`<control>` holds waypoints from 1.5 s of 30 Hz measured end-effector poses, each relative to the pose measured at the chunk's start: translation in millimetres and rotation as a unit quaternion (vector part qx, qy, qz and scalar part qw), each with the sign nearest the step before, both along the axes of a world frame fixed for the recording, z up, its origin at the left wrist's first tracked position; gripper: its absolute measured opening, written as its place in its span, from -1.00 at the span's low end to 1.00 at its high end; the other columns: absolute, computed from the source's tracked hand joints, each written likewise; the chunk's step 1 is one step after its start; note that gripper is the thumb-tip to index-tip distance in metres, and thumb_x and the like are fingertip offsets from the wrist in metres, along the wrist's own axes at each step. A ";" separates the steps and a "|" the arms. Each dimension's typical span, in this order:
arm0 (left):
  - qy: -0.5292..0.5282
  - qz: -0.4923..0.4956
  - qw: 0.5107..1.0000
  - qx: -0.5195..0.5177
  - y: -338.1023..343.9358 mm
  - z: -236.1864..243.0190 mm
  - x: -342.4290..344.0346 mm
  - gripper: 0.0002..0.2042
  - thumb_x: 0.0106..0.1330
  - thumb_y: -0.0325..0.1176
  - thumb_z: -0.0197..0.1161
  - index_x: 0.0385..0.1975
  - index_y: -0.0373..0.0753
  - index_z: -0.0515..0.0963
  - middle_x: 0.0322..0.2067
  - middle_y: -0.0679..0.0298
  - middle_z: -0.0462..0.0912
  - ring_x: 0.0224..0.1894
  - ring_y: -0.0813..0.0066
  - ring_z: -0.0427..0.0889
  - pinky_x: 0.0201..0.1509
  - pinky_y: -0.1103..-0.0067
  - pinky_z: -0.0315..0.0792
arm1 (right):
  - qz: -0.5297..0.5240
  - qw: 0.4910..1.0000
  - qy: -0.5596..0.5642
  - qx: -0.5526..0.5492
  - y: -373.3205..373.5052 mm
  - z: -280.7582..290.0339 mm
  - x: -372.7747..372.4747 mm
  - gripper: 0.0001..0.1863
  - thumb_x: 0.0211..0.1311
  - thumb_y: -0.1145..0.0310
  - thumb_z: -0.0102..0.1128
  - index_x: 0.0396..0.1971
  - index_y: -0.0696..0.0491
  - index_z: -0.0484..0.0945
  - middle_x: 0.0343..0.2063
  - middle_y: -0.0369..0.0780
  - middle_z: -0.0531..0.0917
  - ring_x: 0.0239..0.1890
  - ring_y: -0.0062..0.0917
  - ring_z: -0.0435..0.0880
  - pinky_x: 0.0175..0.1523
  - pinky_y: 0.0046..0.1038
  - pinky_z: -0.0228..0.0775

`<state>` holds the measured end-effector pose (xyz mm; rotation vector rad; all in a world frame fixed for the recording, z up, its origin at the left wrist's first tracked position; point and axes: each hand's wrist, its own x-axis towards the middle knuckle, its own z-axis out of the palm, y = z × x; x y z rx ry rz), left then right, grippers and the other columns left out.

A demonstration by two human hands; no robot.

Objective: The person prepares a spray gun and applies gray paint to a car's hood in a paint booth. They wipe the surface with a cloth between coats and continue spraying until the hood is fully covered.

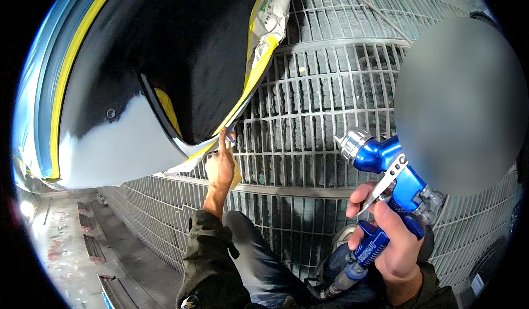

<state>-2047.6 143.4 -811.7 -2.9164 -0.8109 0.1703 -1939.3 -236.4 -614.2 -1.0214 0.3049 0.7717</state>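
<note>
My left hand (219, 171) reaches to the lower edge of a curved panel (110, 155), part matte black, part pale grey, its index finger touching the rim beside yellow masking tape (258, 64) and paper. Its other fingers are curled; a yellowish thing shows behind them, and I cannot make out what they hold. My right hand (394, 245) grips a blue spray gun (369, 155) with a silver nozzle and trigger, nozzle pointing up-left, and a fitting below the handle. Blue masking film (41, 88) wraps the panel's left side.
Metal floor grating (330, 77) lies beneath me, with a thin hose or rod across its upper part. My legs (253, 254) show at the bottom. At lower left are a pale surface (60, 254) and several slotted strips. A large blurred grey oval hides the upper right.
</note>
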 end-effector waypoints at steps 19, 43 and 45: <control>-0.220 -0.434 0.857 0.169 -4.5 161.3 179.9 -0.71 0.06 -0.50 0.26 -0.16 -0.26 0.59 -0.14 0.10 0.65 0.04 0.22 0.59 0.19 0.24 0.40 | 0.035 0.990 0.042 0.132 16.0 -23.8 5.7 -0.69 0.33 0.39 0.20 0.00 0.18 0.49 -0.13 -0.15 0.63 -0.12 -0.52 0.64 -0.36 -0.52 0.64; -0.288 -0.358 0.840 0.287 -50.7 215.2 201.3 -0.49 0.21 -0.50 0.12 0.14 0.20 0.54 0.36 0.13 0.28 0.39 0.04 0.22 0.45 0.01 -0.04 | -0.035 0.994 0.036 0.100 3.9 -25.3 9.8 -0.70 0.32 0.40 0.17 -0.01 0.20 0.49 -0.12 -0.13 0.62 -0.13 -0.48 0.64 -0.36 -0.48 0.65; -0.122 -0.341 0.878 0.314 -1.7 181.2 206.2 -0.50 0.25 -0.45 0.06 0.21 0.18 0.46 0.37 0.11 0.23 0.44 0.13 0.14 0.47 0.02 -0.03 | 0.004 0.992 0.058 0.116 10.6 -20.6 8.8 -0.69 0.32 0.41 0.17 0.00 0.20 0.49 -0.11 -0.13 0.62 -0.13 -0.48 0.64 -0.35 -0.47 0.64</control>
